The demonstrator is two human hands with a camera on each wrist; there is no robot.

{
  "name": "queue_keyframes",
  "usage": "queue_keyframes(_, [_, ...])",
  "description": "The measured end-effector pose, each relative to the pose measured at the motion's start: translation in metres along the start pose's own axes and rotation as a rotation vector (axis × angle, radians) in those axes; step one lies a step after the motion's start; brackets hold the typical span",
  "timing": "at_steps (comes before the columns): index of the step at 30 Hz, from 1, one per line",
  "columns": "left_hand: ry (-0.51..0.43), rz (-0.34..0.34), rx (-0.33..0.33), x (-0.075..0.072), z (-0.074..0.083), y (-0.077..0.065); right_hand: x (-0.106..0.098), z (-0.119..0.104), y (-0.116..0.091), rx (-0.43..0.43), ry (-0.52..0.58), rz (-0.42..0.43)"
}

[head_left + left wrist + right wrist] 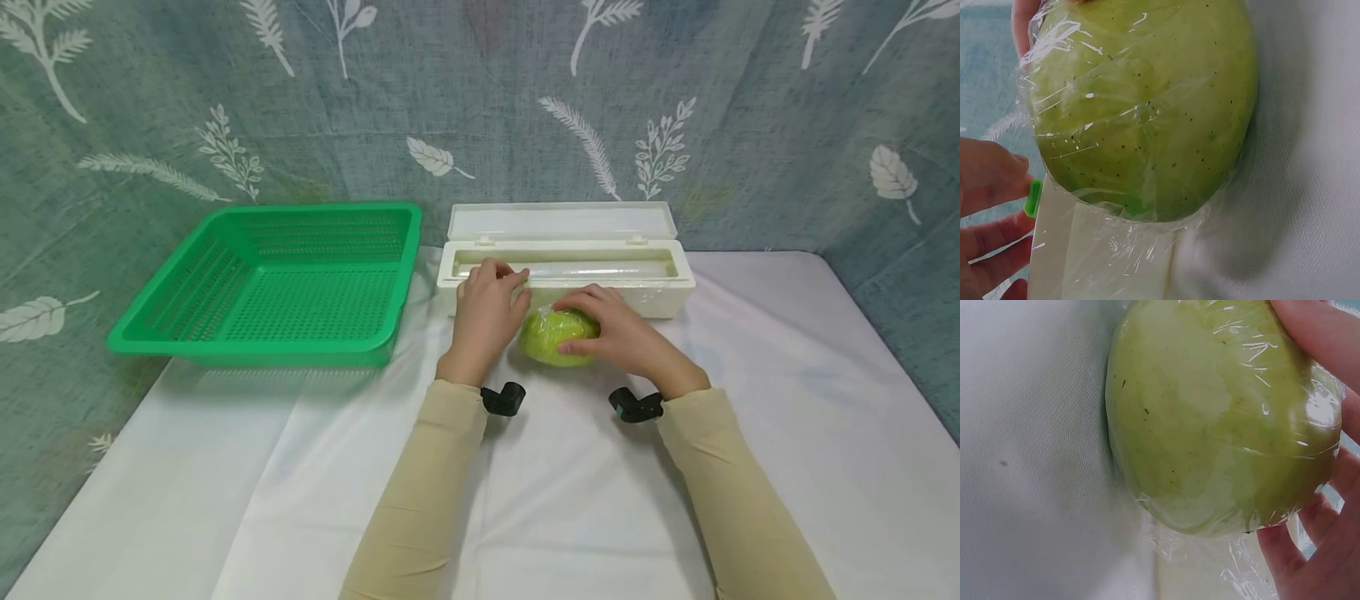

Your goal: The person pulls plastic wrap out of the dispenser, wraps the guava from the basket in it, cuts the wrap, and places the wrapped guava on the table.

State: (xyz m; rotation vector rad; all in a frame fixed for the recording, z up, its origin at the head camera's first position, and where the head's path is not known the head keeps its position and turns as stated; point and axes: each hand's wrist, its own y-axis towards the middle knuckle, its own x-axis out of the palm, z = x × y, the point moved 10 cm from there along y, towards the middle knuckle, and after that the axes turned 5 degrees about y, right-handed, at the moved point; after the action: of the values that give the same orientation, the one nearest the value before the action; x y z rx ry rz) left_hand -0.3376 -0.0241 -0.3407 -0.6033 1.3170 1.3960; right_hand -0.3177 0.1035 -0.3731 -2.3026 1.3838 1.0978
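A round yellow-green fruit (551,337) with small dark specks sits on the white cloth, wrapped in clear cling film (1129,250). The film runs from its far side toward the white cling film box (622,297) behind it. My right hand (622,333) holds the fruit, thumb on the near side and fingers over the top and far side. At the box's front edge, my left hand (486,312) pinches a small green slide cutter (1033,199) between thumb and finger. Inside the box lies a film roll (600,269); its lid (562,221) stands up.
A green plastic basket (390,329) with a slotted bottom stands to the left of the box. Behind the table hangs a grey-green leaf-patterned cloth (495,125). The white tablecloth (360,517) has creases.
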Motion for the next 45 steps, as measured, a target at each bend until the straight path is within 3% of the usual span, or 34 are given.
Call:
queue_keyframes(11, [-0.057,-0.044,0.022,0.005,0.005,0.001,-0.003,-0.001,-0.002,0.000,-0.020,0.011])
queue_keyframes(18, [-0.028,-0.089,0.024,0.011,0.008,0.002,-0.004,0.000,-0.002,0.002,-0.020,0.007])
queue_keyframes(45, [0.039,-0.090,0.035,0.014,0.013,-0.002,0.000,-0.002,0.000,-0.031,-0.008,0.014])
